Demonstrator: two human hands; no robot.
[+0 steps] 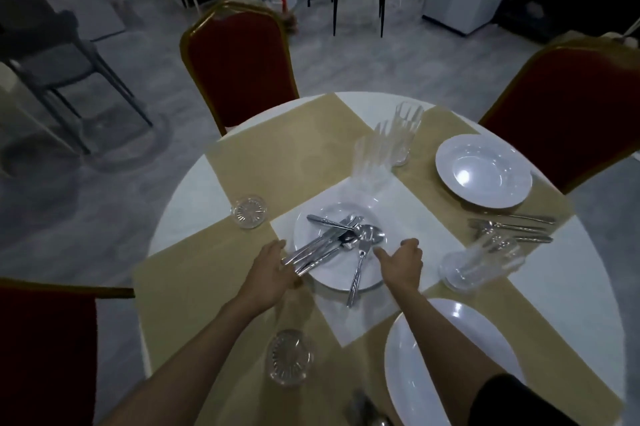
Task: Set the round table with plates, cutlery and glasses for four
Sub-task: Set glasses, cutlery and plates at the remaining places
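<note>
On the round white table, a white plate in the middle carries a loose pile of cutlery: knives, forks and spoons. My left hand holds the plate's left rim, by the cutlery handles. My right hand is at the right rim, thumb on the edge and fingers curled. A second plate lies on the far right placemat, with a cutlery set beside it. A third plate sits near me, partly under my right arm.
Clear glasses stand at the far centre, left, near me and right. More cutlery lies at the bottom edge. Red chairs stand at the far side, right and left.
</note>
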